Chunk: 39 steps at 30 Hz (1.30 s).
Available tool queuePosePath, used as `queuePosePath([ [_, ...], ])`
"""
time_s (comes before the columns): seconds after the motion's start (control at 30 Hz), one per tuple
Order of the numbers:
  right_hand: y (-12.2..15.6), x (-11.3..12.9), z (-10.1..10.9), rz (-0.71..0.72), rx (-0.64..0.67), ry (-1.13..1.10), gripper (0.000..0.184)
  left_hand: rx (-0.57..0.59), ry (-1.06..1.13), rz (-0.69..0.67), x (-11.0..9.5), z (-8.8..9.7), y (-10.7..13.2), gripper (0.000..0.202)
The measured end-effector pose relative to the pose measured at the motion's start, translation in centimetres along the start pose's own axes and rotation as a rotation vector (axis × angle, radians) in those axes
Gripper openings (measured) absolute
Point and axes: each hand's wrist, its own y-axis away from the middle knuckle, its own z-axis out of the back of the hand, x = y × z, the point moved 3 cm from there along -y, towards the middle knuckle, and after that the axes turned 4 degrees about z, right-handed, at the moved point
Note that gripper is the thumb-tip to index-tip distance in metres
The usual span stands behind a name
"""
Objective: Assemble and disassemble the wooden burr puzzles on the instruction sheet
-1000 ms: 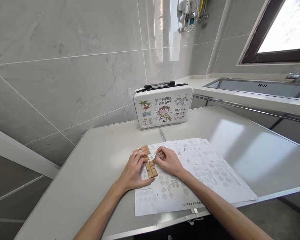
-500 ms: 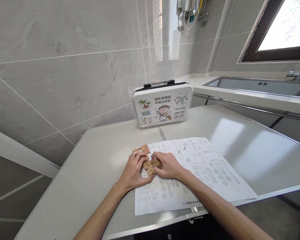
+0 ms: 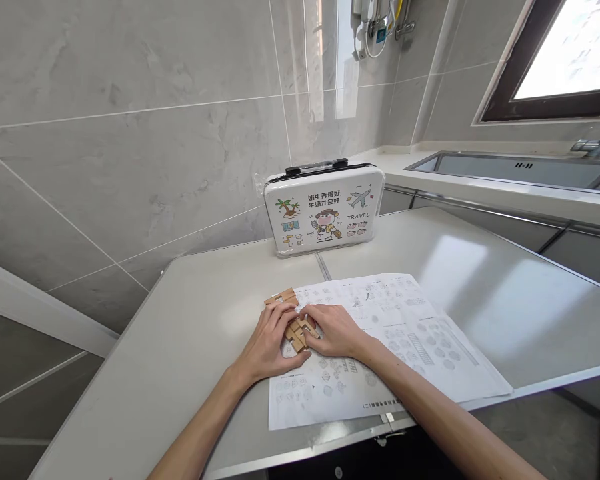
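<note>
My left hand (image 3: 269, 340) and my right hand (image 3: 333, 329) meet over a cluster of wooden puzzle blocks (image 3: 297, 334) that lies on a printed instruction sheet (image 3: 395, 347). Both hands have their fingers curled on the blocks and press them together from either side. Just beyond my left fingertips, another wooden block piece (image 3: 281, 297) rests loose at the sheet's far left corner. Part of the held cluster is hidden under my fingers.
A white illustrated carry case (image 3: 324, 208) stands upright against the tiled wall at the back of the grey table (image 3: 190, 347). To the right are a counter with a steel sink (image 3: 515, 170) and a window above it. The table's front edge is close to me.
My right hand moved left and down, bringing a small wooden piece onto the cluster under my left hand. The hands now touch over the blocks.
</note>
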Motion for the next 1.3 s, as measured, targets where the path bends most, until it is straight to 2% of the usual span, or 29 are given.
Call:
queuePosePath([
  [0.1, 0.0, 0.0, 0.0, 0.038, -0.006, -0.040, 0.016, 0.067, 0.031, -0.011, 0.1, -0.1, 0.1, 0.076],
  [0.2, 0.0, 0.1, 0.0, 0.069, -0.009, -0.082, 0.013, 0.080, 0.060, -0.004, 0.4, 0.0, 0.1, 0.075],
  [0.47, -0.1, -0.1, -0.3, 0.035, -0.028, -0.110, 0.007, 0.027, -0.004, 0.004, 0.6, 0.0, 0.1, 0.067],
  [0.73, -0.3, -1.0, -0.6, -0.068, -0.111, -0.043, 0.009, -0.107, -0.088, 0.120, 1.2, -0.2, 0.2, 0.056],
  [0.97, -0.2, -1.2, -0.9, -0.079, -0.103, -0.011, 0.010, -0.138, -0.033, 0.158, 1.1, -0.3, 0.2, 0.060],
  [1.07, -0.1, -1.5, -0.9, -0.098, -0.122, 0.014, 0.011, -0.206, 0.051, 0.233, 1.4, 0.0, 0.1, 0.047],
  [1.17, -0.1, -1.9, -1.0, -0.133, -0.132, 0.055, 0.012, -0.352, 0.136, 0.359, 2.4, 0.5, 0.1, 0.024],
  [1.3, -0.1, -2.2, -1.1, -0.195, -0.079, 0.104, 0.011, -0.547, 0.260, 0.576, 4.8, 0.9, 0.5, 0.030],
])
